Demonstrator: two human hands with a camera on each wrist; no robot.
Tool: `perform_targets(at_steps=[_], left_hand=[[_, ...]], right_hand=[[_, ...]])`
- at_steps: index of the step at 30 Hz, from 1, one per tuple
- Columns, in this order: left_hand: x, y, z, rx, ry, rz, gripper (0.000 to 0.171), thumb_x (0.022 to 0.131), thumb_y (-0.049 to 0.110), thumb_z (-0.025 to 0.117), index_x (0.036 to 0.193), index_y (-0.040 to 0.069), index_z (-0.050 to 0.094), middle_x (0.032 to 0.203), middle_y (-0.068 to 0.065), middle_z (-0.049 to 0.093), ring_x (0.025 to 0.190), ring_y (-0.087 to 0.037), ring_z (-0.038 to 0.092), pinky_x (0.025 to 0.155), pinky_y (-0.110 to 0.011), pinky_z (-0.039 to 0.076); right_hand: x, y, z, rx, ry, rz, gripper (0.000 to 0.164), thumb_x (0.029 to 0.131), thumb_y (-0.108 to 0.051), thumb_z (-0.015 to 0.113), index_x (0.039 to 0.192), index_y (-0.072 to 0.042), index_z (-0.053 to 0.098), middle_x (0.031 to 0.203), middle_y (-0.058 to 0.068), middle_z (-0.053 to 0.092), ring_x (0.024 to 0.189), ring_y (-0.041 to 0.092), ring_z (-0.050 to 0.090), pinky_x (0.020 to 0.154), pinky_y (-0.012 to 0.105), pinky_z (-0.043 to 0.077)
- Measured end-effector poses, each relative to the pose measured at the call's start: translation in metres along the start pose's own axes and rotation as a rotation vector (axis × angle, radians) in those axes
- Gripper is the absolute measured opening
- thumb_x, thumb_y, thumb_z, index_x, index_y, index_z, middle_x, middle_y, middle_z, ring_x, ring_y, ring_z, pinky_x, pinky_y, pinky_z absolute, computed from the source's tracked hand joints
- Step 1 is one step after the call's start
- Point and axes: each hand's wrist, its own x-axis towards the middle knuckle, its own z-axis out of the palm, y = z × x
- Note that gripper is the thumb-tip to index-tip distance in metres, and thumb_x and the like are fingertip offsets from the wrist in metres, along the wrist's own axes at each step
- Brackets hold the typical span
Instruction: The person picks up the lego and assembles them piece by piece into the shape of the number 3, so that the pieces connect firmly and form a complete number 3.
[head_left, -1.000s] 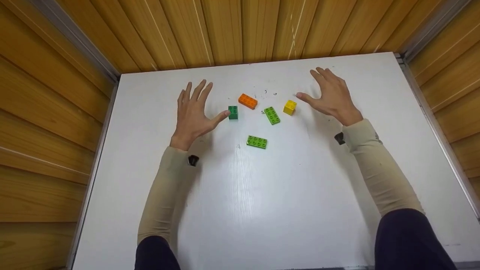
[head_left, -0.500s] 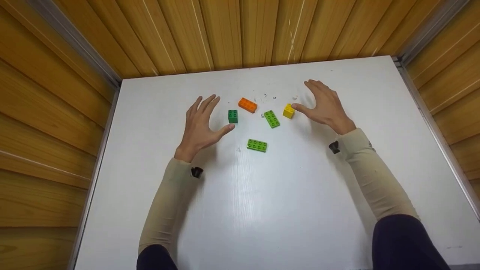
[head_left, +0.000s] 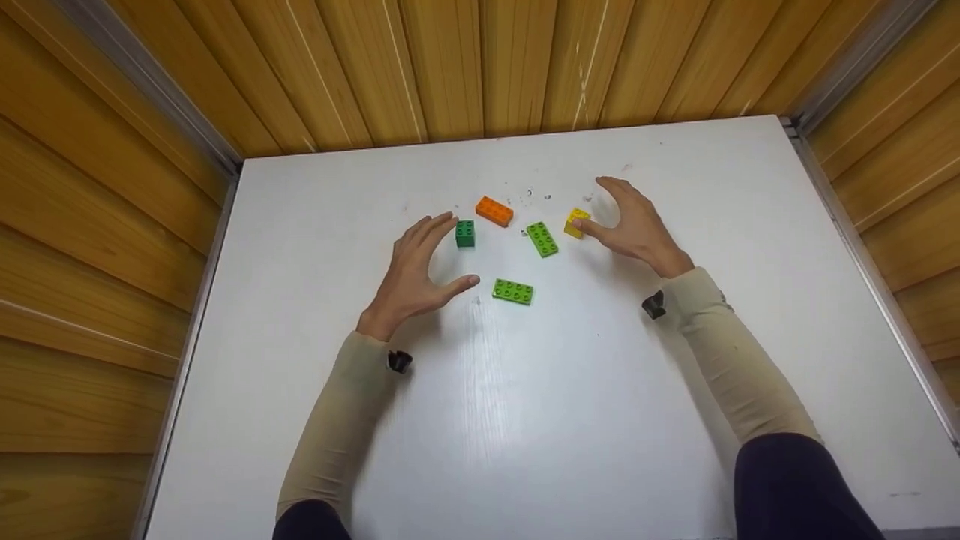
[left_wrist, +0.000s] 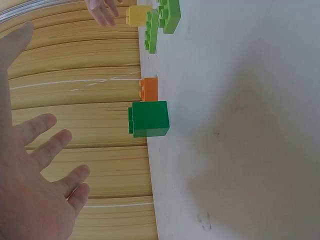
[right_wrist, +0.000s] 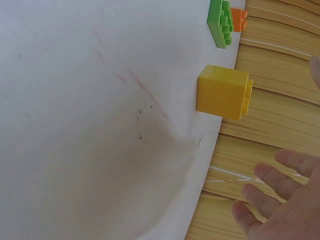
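Dark green brick [head_left: 465,234] on the left and yellow brick [head_left: 575,224] on the right remain on the white table [head_left: 517,420], unmoved, with the orange brick [head_left: 494,211] and two lime bricks [head_left: 513,292] between them. Over the last second the left hand [head_left: 415,270] and right hand [head_left: 636,226] have drawn inward and nearer, fingers spread, pinching nothing; wrist views show gaps, so no brick is held yet.

Bricks [head_left: 513,292] smooth plastic; tabletop [head_left: 570,420] smooth, glossy; walls [head_left: 450,67] wood-grained; sleeves [head_left: 739,367] matt cloth.
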Motion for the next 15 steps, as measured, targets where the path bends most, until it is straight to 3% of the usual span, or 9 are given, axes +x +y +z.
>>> perform_targets(at_steps=[7,15], left_hand=[[-0.003,-0.002,0.007,-0.052,-0.035,0.040,0.094,0.086,0.061,0.081,0.161,0.014,0.049,0.167,-0.005,0.046,0.157,-0.025,0.037,0.128,-0.057,0.030],[-0.006,0.002,0.015,-0.073,-0.106,0.046,0.094,0.085,0.054,0.088,0.161,0.016,0.049,0.166,-0.001,0.047,0.157,-0.025,0.040,0.128,-0.057,0.033]], right_hand=[[-0.001,0.001,0.011,0.085,-0.031,0.039,0.105,0.089,-0.069,0.076,0.167,-0.012,0.035,0.174,0.013,0.031,0.163,0.038,0.024,0.131,0.063,0.021],[-0.001,0.008,0.019,0.150,-0.039,0.072,0.104,0.087,-0.066,0.080,0.166,-0.013,0.037,0.175,0.013,0.031,0.162,0.039,0.025,0.131,0.062,0.023]])
